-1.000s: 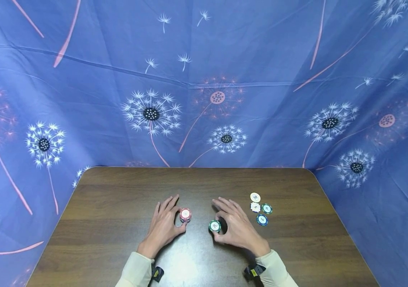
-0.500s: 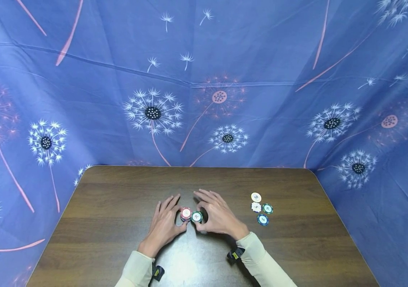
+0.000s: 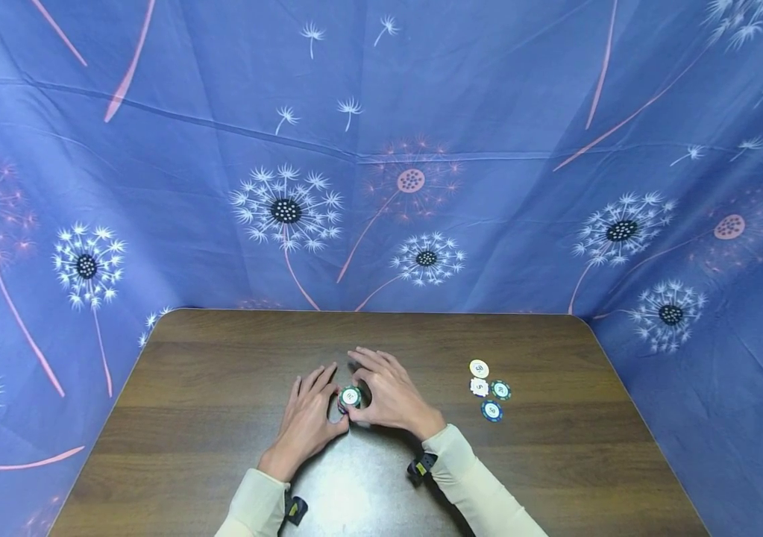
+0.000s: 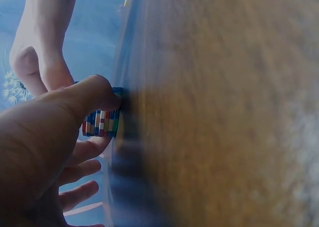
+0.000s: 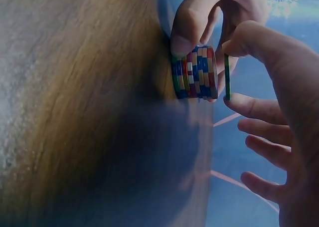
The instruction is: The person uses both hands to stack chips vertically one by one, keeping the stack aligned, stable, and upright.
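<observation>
In the right wrist view, a stack of several poker chips (image 5: 195, 76) in blue, red, green and white stands on the table. My left hand (image 3: 306, 419) holds the stack low down between thumb and index finger. My right hand (image 3: 391, 399) pinches a single green poker chip (image 5: 228, 78) by its edges. That chip hovers just over the stack's top, with a thin gap between them. Seen from the head view, the green chip covers most of the stack. In the left wrist view, my left thumb (image 4: 102, 93) hides part of the stack.
To the right on the wooden table (image 3: 220, 358) lie a round white chip (image 3: 479, 368), another white chip (image 3: 479, 388), a green chip (image 3: 501, 390) and a blue chip (image 3: 491, 411). A blue dandelion-print cloth (image 3: 354, 224) hangs behind the table and along its sides.
My right hand has moved left with the green chip, from beside the stack to above it. My left hand has stayed at the stack.
</observation>
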`<act>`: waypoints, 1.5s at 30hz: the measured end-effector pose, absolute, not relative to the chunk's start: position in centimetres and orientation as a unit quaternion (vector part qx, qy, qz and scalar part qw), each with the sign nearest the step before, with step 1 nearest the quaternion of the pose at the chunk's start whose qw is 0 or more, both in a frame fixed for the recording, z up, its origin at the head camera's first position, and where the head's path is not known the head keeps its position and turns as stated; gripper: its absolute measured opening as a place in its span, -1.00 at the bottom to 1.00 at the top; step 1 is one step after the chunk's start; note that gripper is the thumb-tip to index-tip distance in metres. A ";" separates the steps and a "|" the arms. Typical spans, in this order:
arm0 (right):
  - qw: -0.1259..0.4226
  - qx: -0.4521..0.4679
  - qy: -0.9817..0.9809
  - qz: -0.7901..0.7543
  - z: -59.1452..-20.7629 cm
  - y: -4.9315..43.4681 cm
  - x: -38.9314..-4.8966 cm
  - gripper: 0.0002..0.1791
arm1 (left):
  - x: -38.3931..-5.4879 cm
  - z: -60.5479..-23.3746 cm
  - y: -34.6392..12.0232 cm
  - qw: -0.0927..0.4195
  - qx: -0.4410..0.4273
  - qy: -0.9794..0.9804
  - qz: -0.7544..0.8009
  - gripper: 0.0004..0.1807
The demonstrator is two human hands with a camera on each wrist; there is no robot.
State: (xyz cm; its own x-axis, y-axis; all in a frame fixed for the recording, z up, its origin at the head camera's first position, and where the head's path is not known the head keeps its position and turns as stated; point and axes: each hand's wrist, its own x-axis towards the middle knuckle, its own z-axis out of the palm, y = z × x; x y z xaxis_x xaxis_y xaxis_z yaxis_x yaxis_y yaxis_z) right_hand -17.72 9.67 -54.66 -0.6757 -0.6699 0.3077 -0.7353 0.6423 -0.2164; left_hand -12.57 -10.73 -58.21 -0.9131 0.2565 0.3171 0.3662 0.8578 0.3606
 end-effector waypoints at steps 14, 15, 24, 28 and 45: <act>0.084 0.373 -0.910 0.163 -54.9 9.4 -17.9 -0.56 | -12.8 -58.0 -10.6 0.113 -0.160 -0.958 -0.207 -0.45; 0.083 0.371 -0.910 0.163 -54.9 9.5 -17.9 -0.55 | -12.8 -58.0 -10.6 0.113 -0.160 -0.958 -0.208 -0.46; 0.077 0.346 -0.916 0.189 -54.4 10.8 -17.0 -0.49 | -12.8 -58.0 -10.6 0.107 -0.161 -0.961 -0.197 -0.43; 0.081 0.341 -0.912 0.215 -54.5 12.1 -16.1 -0.54 | -12.6 -58.1 -10.6 0.108 -0.160 -0.962 -0.192 -0.45; 0.098 0.269 -0.923 0.257 -56.0 18.9 -12.2 -0.78 | -12.6 -58.2 -10.7 0.119 -0.151 -0.958 -0.212 -0.48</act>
State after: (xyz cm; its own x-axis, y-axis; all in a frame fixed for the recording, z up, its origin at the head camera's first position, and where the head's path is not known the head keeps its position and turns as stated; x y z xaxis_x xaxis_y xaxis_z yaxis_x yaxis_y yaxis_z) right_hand -12.25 18.89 -55.96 -0.8363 -0.4455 0.3195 -0.5465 0.7238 -0.4212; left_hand -12.58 -10.70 -58.20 -0.9263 0.2387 0.2915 0.3394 0.8646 0.3705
